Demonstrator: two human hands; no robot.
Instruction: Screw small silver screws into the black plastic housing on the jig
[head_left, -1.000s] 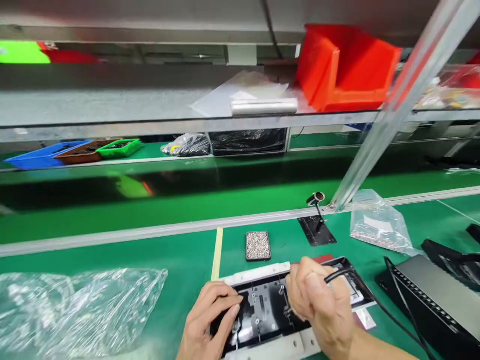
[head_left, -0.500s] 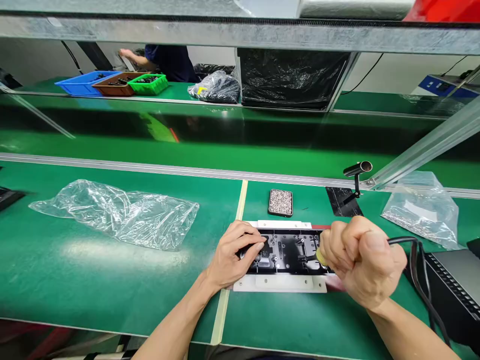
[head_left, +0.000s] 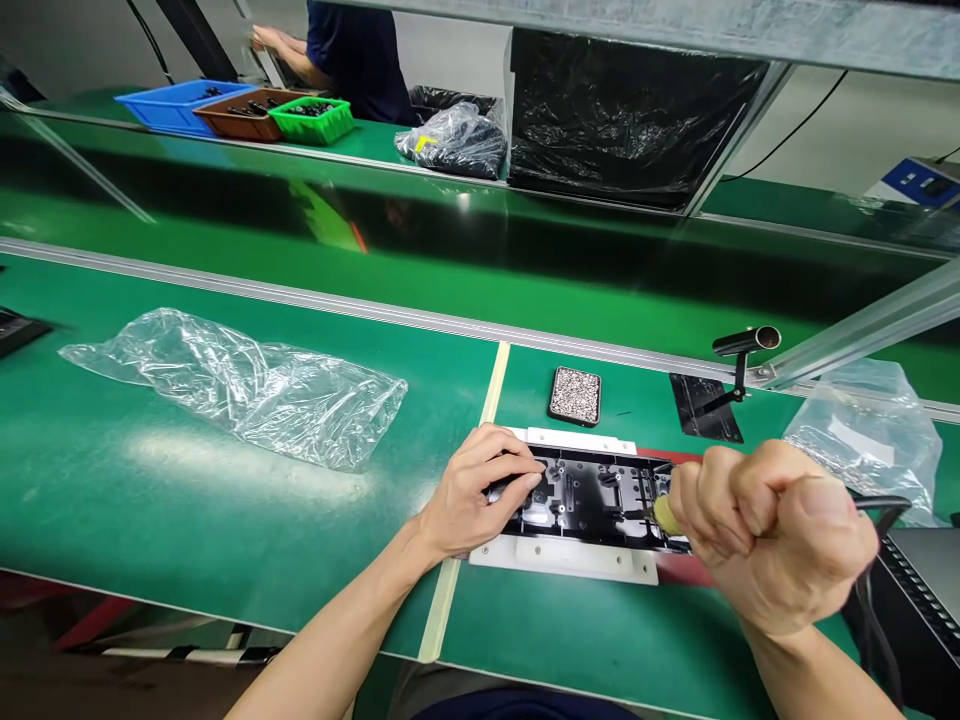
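A long black plastic housing (head_left: 589,500) lies in a white fixture (head_left: 570,560) on the green bench, its ribs and posts facing up. My left hand (head_left: 484,490) is closed over the housing's left end, thumb and fingers curled on it. My right hand (head_left: 772,530) is wrapped around an electric screwdriver (head_left: 666,515). Only its yellowish nose and dark bit show, pointing left over the right part of the housing; a black cord (head_left: 889,505) runs behind the fist. Whether the bit touches a screw I cannot tell.
A small tray of screws (head_left: 576,396) sits behind the fixture. Near it are a black stand-mounted cylinder (head_left: 746,341) and a clear bag of small parts (head_left: 866,435). An empty-looking plastic bag (head_left: 255,390) lies left. Colored bins (head_left: 311,122) and a co-worker (head_left: 360,60) are beyond.
The camera view has tilted and shifted. My right fist with the screwdriver appears farther right and more raised in the picture; my left hand stays on the housing.
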